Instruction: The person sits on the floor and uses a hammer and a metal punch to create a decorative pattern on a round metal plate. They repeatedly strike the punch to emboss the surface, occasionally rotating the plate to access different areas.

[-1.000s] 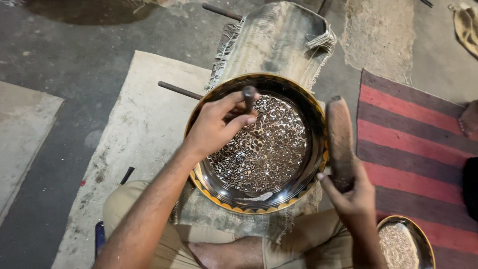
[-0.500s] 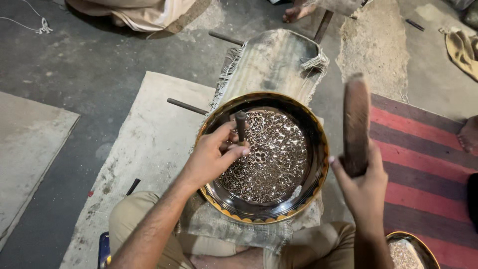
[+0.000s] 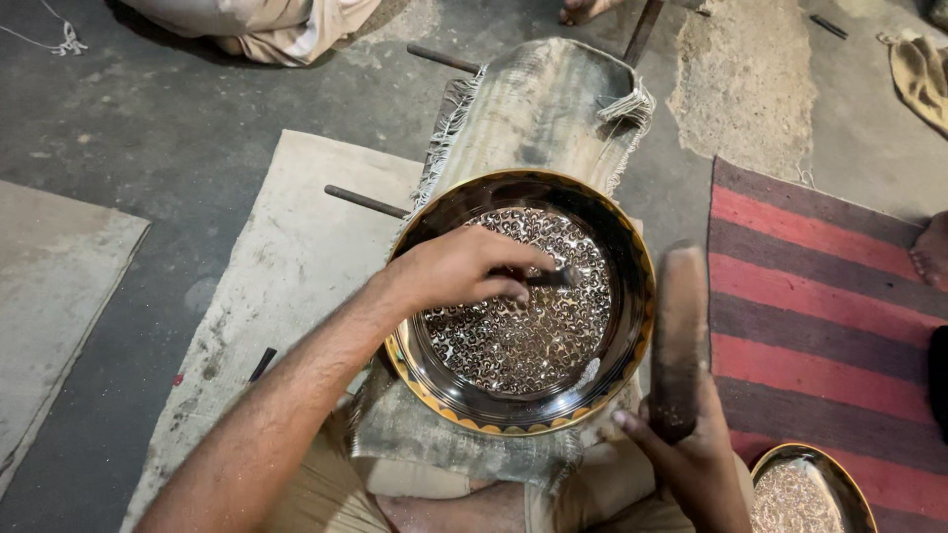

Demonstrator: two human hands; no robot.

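Over the engraved bowl (image 3: 520, 301) | left hand (image 3: 459, 271) grip closed on chisel (image 3: 549, 279), lying left-right, tip right; right hand (image 3: 691, 459) grip closed on upright mallet (image 3: 678, 336)

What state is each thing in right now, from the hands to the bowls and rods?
Left hand: pinching a thin metal punch.
Right hand: gripping a raised wooden mallet.
Engraved bowl: upright on frayed cloth.
Second bowl: upright, partly out of frame.
Metal rods: lying flat, untouched.

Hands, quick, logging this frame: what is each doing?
Left hand: closed on a thin metal punch over the engraved tray.
Right hand: closed on a wooden mallet.
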